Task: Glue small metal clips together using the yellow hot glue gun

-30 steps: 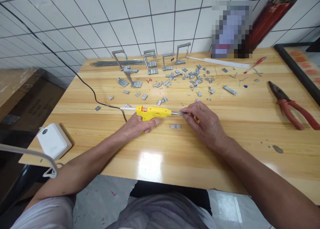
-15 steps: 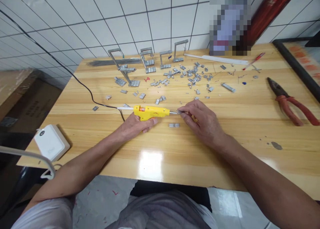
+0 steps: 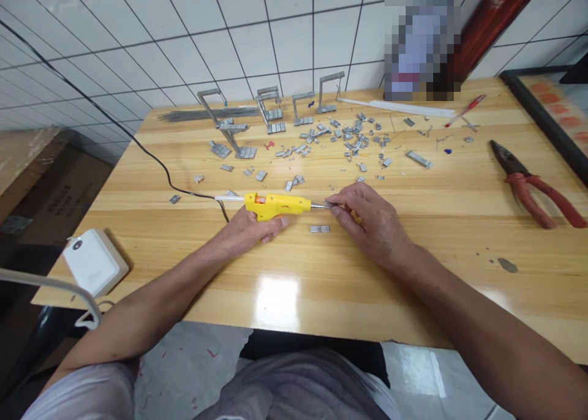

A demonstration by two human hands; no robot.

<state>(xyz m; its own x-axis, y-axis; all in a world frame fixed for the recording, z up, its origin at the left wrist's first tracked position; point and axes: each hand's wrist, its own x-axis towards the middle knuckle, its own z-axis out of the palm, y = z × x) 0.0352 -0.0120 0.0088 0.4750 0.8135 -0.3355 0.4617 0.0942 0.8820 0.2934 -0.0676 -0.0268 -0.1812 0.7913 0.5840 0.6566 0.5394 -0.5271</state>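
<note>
My left hand point(image 3: 248, 230) is wrapped round the grip of a yellow glue gun point(image 3: 275, 204) that lies sideways just above the wooden table point(image 3: 294, 273), nozzle pointing right. My right hand point(image 3: 370, 221) pinches a small grey metal piece point(image 3: 331, 205) right against the nozzle tip. Another small grey metal block point(image 3: 320, 228) lies on the table just below the nozzle. The gun's black cord point(image 3: 151, 160) runs off to the left and up the tiled wall.
Several grey metal bits point(image 3: 353, 141) are scattered across the table's far half, with small upright metal frames point(image 3: 271, 111) behind them. Red-handled pliers point(image 3: 533, 184) lie at the right, a white power box point(image 3: 94, 261) at the left edge, a red pen point(image 3: 466, 109) and white strip point(image 3: 399, 108) at the back.
Both hands and the glue gun hold the same pose; only the camera view has shifted slightly.
</note>
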